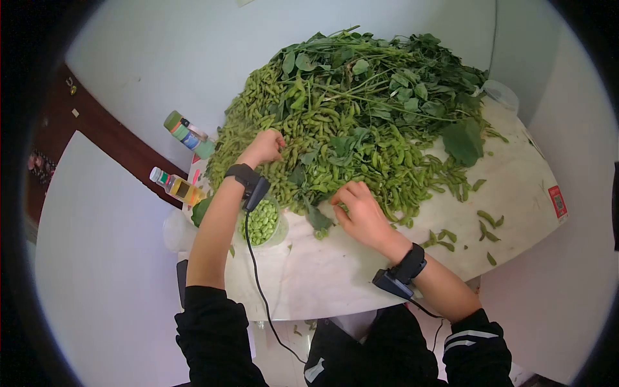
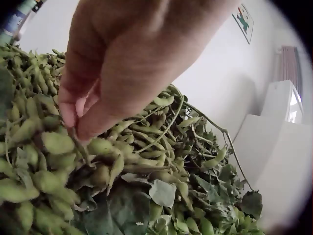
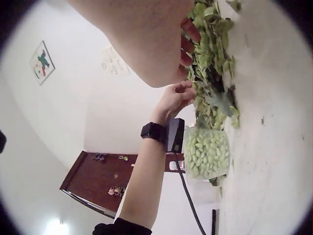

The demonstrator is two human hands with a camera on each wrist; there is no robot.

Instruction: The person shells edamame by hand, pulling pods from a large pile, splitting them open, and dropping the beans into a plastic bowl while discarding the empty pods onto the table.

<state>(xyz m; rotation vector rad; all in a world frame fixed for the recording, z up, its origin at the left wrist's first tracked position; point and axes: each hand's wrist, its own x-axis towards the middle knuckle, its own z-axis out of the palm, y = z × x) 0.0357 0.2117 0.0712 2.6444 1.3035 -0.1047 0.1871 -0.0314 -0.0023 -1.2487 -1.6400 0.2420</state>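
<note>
A large heap of green soybean pods [image 1: 322, 122] covers the table. My left hand [image 1: 264, 147] reaches into its left side, and in the left wrist view thumb and fingertips pinch the end of a soybean pod [image 2: 84, 152]. My right hand [image 1: 362, 211] hovers at the heap's front edge, fingers loosely bent, beside a dark green leaf [image 1: 317, 218]; nothing shows between thumb and fingers. Just below the left wrist stands a clear plastic tub [image 3: 185, 156] filled with shelled green beans [image 1: 261, 222].
Leafy stalks [image 1: 412, 77] top the heap at the back. A bottle of yellow liquid [image 1: 180, 187] and a green-capped container [image 1: 190, 135] stand at the left edge. Loose pods [image 1: 489, 226] lie at the right, near a red card [image 1: 558, 201]. A clear bowl [image 1: 501, 95] sits behind.
</note>
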